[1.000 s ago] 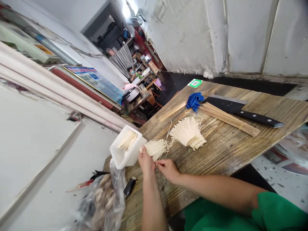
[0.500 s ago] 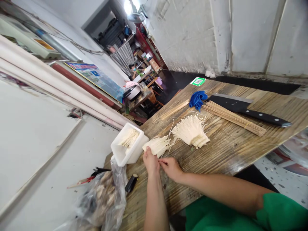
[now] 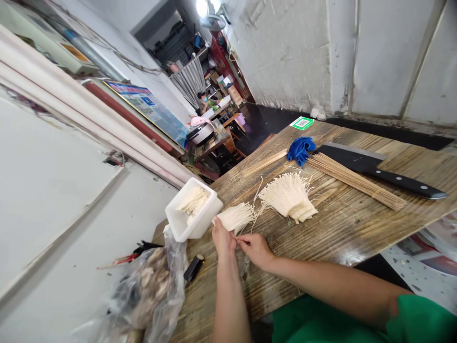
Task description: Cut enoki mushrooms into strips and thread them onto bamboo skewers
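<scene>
My left hand (image 3: 224, 237) is closed on a flat bunch of enoki mushrooms (image 3: 238, 215), thumb on top and the caps fanning out to the right. Close beside it, my right hand (image 3: 256, 248) pinches a thin skewer (image 3: 234, 235) whose far end is hidden at the bunch and the left hand. A larger fanned pile of enoki mushrooms (image 3: 287, 196) lies on the table just beyond. To the left of my hands, a white plastic tub (image 3: 210, 215) contains more enoki.
On the wooden table (image 3: 332, 233) lie a bundle of bamboo skewers (image 3: 357, 181), a cleaver (image 3: 392, 177), a blue cloth (image 3: 300, 149), loose skewers (image 3: 266, 163) and a QR card (image 3: 303, 123). A plastic bag (image 3: 153, 286) and a black object (image 3: 194, 267) are at left. A person (image 3: 204, 101) sits far back.
The camera view has turned slightly, so the table's things appear a little further right. Both hands keep their hold, with the skewer at the enoki bunch.
</scene>
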{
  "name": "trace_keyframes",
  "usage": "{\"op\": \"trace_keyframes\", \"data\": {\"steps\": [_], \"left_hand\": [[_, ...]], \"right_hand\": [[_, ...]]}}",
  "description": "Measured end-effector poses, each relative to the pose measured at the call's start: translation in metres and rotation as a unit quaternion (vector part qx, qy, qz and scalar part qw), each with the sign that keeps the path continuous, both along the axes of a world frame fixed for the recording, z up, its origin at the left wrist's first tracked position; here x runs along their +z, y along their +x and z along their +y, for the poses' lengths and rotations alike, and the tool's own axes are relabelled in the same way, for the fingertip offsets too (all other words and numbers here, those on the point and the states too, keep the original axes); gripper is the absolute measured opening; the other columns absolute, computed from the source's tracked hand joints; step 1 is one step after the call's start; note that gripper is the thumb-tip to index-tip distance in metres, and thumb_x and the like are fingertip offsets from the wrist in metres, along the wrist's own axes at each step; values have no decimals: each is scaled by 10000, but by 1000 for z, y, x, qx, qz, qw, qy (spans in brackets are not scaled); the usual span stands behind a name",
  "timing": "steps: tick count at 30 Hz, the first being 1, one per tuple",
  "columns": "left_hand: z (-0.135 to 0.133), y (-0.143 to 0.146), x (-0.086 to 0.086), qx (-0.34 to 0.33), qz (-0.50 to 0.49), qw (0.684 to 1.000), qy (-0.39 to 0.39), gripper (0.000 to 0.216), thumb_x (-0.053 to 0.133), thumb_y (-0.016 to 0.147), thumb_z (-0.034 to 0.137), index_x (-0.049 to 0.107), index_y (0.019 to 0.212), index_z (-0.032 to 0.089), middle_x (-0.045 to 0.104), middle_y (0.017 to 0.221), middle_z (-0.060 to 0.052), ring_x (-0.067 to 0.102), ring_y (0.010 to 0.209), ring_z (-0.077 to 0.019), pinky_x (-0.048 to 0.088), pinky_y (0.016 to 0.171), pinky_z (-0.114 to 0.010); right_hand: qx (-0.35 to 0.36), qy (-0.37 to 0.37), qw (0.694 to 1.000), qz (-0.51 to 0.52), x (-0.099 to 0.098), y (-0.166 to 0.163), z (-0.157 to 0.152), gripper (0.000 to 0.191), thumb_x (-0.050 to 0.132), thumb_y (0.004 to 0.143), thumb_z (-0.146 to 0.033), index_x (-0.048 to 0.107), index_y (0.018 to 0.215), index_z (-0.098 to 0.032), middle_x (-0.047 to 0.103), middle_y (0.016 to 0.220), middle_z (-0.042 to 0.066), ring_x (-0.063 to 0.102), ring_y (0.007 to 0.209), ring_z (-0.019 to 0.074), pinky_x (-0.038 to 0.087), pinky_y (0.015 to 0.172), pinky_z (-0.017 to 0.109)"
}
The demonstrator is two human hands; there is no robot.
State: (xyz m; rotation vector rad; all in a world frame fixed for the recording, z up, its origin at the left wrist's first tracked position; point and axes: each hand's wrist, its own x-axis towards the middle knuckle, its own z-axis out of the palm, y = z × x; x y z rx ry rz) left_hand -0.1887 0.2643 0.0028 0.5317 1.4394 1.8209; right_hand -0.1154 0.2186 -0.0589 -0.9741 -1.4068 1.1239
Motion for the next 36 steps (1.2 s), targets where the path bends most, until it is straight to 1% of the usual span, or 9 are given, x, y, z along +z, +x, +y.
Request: {"op": "trace_keyframes", "data": {"steps": [5, 8, 13, 16, 20, 24, 27, 30, 36], "left_hand": [[1, 0, -4, -6, 5, 1000, -12, 239, 463, 894, 209, 635, 984, 69, 699, 738, -89, 694, 645, -173, 557, 772, -373], [1, -1, -6, -4, 8, 1000, -14, 233, 462, 887, 215, 632, 978, 83, 701, 749, -84, 690, 637, -165, 560, 755, -359], [0, 0, -10, -16, 10, 1000, -9, 205, 486, 876, 239, 637, 883, 99, 707, 778, -90, 689, 665, -162, 557, 742, -328], [0, 2, -12, -31, 12, 999, -7, 198, 500, 869, 241, 643, 852, 105, 708, 754, -84, 686, 661, -166, 550, 740, -324], [-2, 2, -12, -48, 2, 999, 3, 263, 508, 880, 323, 654, 869, 105, 714, 784, -101, 694, 702, -186, 544, 755, -340], [-2, -4, -9, -47, -18, 998, 28, 395, 418, 919, 428, 652, 926, 110, 717, 853, -120, 702, 787, -204, 545, 782, -355], [1, -11, -9, -16, -20, 999, 47, 400, 378, 938, 400, 647, 943, 103, 713, 848, -106, 696, 778, -178, 531, 822, -340], [7, -16, -8, 11, -21, 998, 52, 324, 432, 919, 338, 639, 955, 91, 706, 809, -86, 685, 710, -163, 524, 833, -359], [11, -14, -11, 17, -23, 998, 52, 245, 443, 872, 212, 651, 910, 87, 695, 721, -63, 670, 641, -152, 528, 798, -362]], "right_hand": [[5, 11, 1000, -10, 0, 1, -1, 255, 513, 788, -160, 764, 812, -196, 744, 762, 27, 629, 644, 156, 443, 597, 226], [10, 16, 1000, -10, -1, 2, -1, 264, 504, 791, -157, 763, 818, -201, 744, 767, 24, 639, 664, 164, 446, 604, 231], [9, 15, 1000, -2, -3, 2, -1, 279, 498, 790, -159, 761, 876, -200, 747, 885, 49, 670, 741, 193, 481, 680, 270], [4, 16, 1000, 2, -4, 2, 1, 282, 491, 797, -160, 759, 877, -194, 747, 876, 55, 671, 740, 193, 485, 686, 275], [-3, 20, 1000, 5, -3, 3, 3, 271, 495, 807, -176, 758, 874, -189, 748, 849, 53, 664, 712, 189, 490, 679, 280], [-7, 23, 1000, 8, -3, 3, 4, 269, 501, 810, -189, 759, 886, -204, 747, 880, 49, 677, 747, 195, 501, 696, 289], [-7, 21, 1000, 5, -4, 2, 4, 267, 509, 802, -199, 761, 889, -216, 745, 897, 52, 686, 784, 210, 507, 715, 306], [-2, 20, 1000, -2, -5, 1, 3, 267, 513, 794, -202, 763, 887, -208, 744, 891, 65, 688, 780, 222, 510, 725, 322], [7, 19, 1000, -7, -4, 2, 1, 280, 501, 792, -208, 763, 888, -208, 745, 876, 62, 682, 761, 222, 506, 725, 328]]}}
